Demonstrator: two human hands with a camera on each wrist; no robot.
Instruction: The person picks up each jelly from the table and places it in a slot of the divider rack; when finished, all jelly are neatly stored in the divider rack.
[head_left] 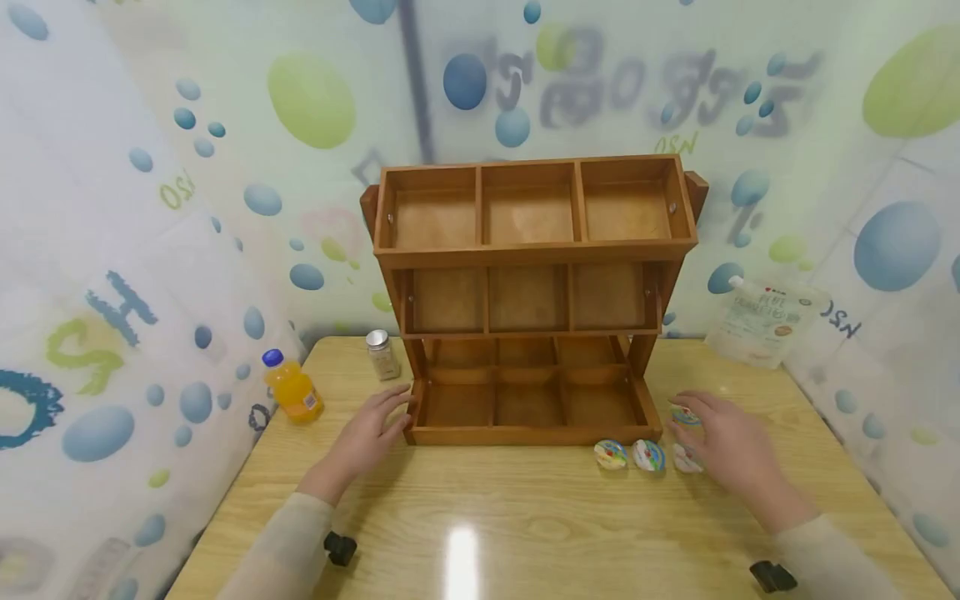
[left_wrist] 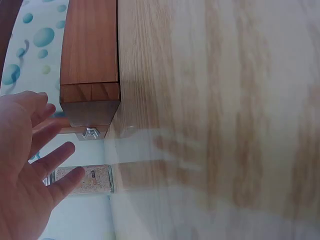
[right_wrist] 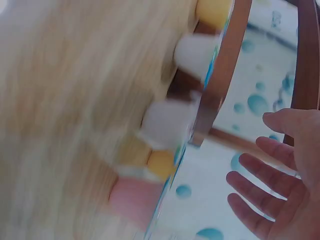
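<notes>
A brown wooden three-tier rack with divided compartments stands on the table. My left hand is beside its lower left corner, fingers loosely spread; the left wrist view has that hand near the rack's wooden end, holding nothing. At the rack's front right corner are several small jelly cups with printed lids, among them one at the left and one in the middle. Over the rightmost cups hovers my right hand, partly hiding them. In the right wrist view its fingers are apart and empty, near a pink cup.
An orange juice bottle with a blue cap stands at the table's left edge. Behind the left hand is a silver-capped glass jar. A white spouted pouch leans against the patterned curtain at the back right.
</notes>
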